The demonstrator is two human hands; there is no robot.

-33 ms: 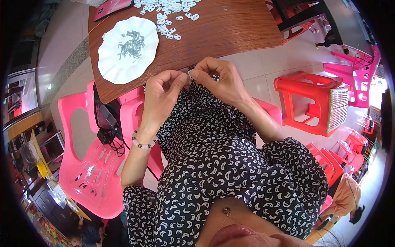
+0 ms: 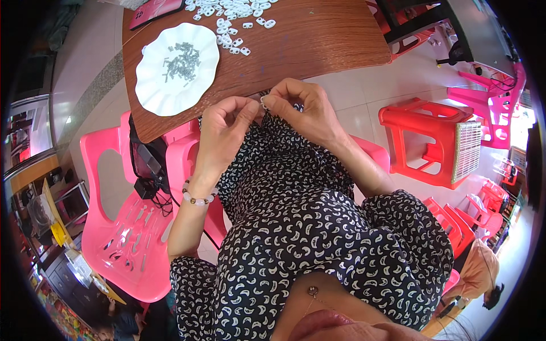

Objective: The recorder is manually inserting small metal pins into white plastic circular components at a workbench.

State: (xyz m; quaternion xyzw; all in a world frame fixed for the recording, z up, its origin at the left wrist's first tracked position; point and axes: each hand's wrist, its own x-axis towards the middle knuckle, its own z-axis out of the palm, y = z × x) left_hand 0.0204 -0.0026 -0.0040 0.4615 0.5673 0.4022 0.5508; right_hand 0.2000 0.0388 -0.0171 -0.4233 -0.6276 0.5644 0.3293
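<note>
Just past the table's near edge, my two hands meet above my lap. My right hand (image 2: 307,112) pinches a small white plastic piece (image 2: 264,103) between thumb and forefinger, mostly covered by the fingertips. Close against it, my left hand (image 2: 223,126) has thumb and forefinger pressed together; whatever lies between them is too small to make out. A white scalloped plate (image 2: 149,94) on the table carries many short grey pieces (image 2: 183,62). Beyond it lies a scattered heap of white two-holed plastic pieces (image 2: 230,8).
The brown wooden table (image 2: 318,40) has a pink flat case (image 2: 156,12) at its far left. A pink chair (image 2: 122,238) with a black bag (image 2: 147,159) stands to my left. To my right is a red stool (image 2: 421,139). Another person (image 2: 476,271) is at the lower right.
</note>
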